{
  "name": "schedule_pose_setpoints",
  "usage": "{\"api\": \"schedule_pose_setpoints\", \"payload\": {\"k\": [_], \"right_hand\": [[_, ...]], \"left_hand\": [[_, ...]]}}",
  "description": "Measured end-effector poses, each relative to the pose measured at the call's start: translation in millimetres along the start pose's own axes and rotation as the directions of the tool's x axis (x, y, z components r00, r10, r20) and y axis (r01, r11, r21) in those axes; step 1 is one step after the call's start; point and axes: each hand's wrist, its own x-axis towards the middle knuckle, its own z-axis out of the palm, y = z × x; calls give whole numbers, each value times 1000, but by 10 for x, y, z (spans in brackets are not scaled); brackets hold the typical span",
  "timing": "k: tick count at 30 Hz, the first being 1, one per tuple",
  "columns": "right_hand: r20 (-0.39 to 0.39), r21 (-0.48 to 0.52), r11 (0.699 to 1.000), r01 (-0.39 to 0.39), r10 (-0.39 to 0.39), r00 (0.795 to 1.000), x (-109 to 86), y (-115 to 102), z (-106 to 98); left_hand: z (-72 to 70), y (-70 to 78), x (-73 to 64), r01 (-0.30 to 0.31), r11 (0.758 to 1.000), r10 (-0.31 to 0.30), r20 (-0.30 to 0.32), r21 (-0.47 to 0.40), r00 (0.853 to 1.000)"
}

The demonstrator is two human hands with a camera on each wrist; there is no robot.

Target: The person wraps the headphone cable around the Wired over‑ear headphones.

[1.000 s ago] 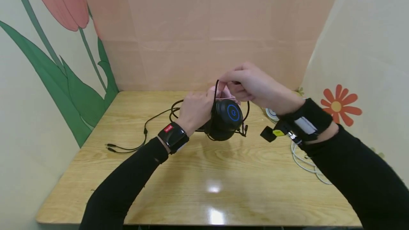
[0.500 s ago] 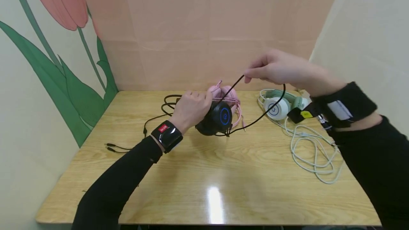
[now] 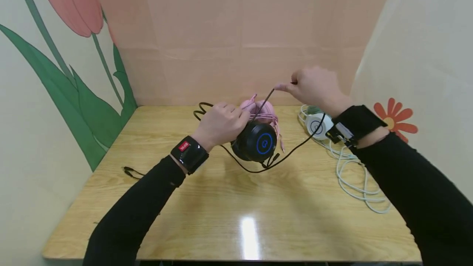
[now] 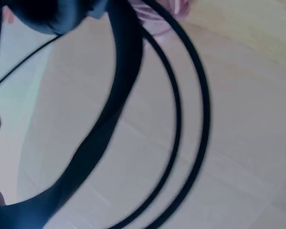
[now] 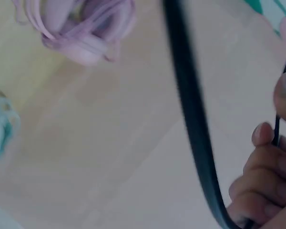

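Note:
My left hand (image 3: 223, 123) grips the headband of the black headphones (image 3: 255, 143), which hang over the middle of the table with a blue-ringed ear cup facing me. In the left wrist view the black headband (image 4: 121, 81) curves down past two loops of cable (image 4: 205, 109). Up and to the right, my right hand (image 3: 314, 87) pinches the black cable (image 3: 293, 151), drawn taut from the ear cup, and a slack loop of it hangs below. The right wrist view shows the curled fingers (image 5: 262, 179) around the cable.
Pink headphones (image 3: 264, 110) wrapped in their own cord lie behind the black pair. White and green headphones (image 3: 318, 124) sit at the right, their pale cable (image 3: 360, 175) coiled in front. Black plugs (image 3: 129, 170) lie on the wooden table (image 3: 177, 221) at the left.
My right hand has pulled the black cable away from the ear cup, out to the right, then back a little. The slack loop has grown and now hangs under the headphones. My left hand keeps its grip.

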Motion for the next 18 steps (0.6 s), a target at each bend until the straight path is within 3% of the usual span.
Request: {"api": "schedule_pose_setpoints", "payload": {"k": [4, 8, 11, 18], "right_hand": [[89, 159, 987, 5, -20, 996, 70, 80, 319], [159, 351, 936, -27, -31, 987, 67, 109, 641], [185, 469, 882, -52, -40, 982, 36, 91, 840], [197, 638, 767, -67, -78, 977, -35, 65, 1196]], "left_hand": [[-20, -47, -8, 40, 994, -49, -92, -97, 995], [-33, -58, -32, 97, 969, -131, -143, -226, 981], [-46, -70, -51, 151, 939, -202, -138, -309, 970], [-60, -135, -71, 302, 832, -360, -38, -466, 932]]}}
